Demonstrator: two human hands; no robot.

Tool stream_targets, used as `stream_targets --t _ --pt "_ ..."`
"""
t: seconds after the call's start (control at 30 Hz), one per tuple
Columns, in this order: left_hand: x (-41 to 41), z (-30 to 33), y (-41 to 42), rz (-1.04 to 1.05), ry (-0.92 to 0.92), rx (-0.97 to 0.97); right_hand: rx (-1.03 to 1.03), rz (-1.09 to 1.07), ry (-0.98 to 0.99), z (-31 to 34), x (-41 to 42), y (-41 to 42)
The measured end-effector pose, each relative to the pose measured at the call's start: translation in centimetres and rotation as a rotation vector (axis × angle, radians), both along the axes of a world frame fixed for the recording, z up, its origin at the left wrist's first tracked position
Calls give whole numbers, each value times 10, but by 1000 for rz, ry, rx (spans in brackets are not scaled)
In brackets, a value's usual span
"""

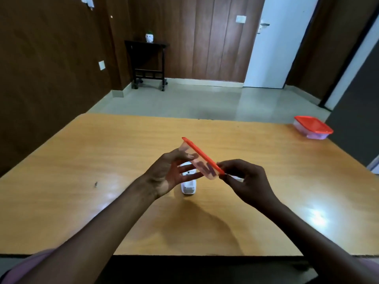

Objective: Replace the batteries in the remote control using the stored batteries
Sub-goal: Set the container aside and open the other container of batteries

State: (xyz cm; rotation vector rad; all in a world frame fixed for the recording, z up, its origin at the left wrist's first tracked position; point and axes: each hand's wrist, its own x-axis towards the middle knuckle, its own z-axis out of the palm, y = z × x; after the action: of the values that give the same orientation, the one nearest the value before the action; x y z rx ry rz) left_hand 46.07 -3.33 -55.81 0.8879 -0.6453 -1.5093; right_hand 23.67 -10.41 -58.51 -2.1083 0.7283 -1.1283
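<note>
A small clear plastic box with a red lid point(202, 158) is held tilted above the middle of the wooden table point(82, 160). Dark batteries show through its clear wall near the lower end. My left hand point(170, 173) cups the box's body from the left, fingers spread under it. My right hand point(244, 179) pinches the lower right corner of the red lid. Under the box lies a white remote control point(188, 187) on the table, partly hidden by my left fingers. A small white piece lies by my right fingers; it is mostly hidden.
A second clear box with a red lid point(312, 128) stands at the table's far right corner. A small dark speck point(95, 183) lies on the left of the table. Beyond the table are floor, a dark side table point(147, 64) and a white door.
</note>
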Motion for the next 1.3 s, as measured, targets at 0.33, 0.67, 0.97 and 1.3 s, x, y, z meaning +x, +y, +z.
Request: stream_targets --t 0.33,0.67,0.97,1.3 --pt "-53 -21 -9 265 -557 -43 -286 -33 211 16 -24 3" --pt "-79 -35 -3 401 -759 -96 -720 -43 352 15 -15 5" --pt "-81 -38 -6 487 -803 -111 -758 -120 296 6 0 10" --pt "-84 -35 4 475 -856 -226 -452 -257 49 43 -23 -19"
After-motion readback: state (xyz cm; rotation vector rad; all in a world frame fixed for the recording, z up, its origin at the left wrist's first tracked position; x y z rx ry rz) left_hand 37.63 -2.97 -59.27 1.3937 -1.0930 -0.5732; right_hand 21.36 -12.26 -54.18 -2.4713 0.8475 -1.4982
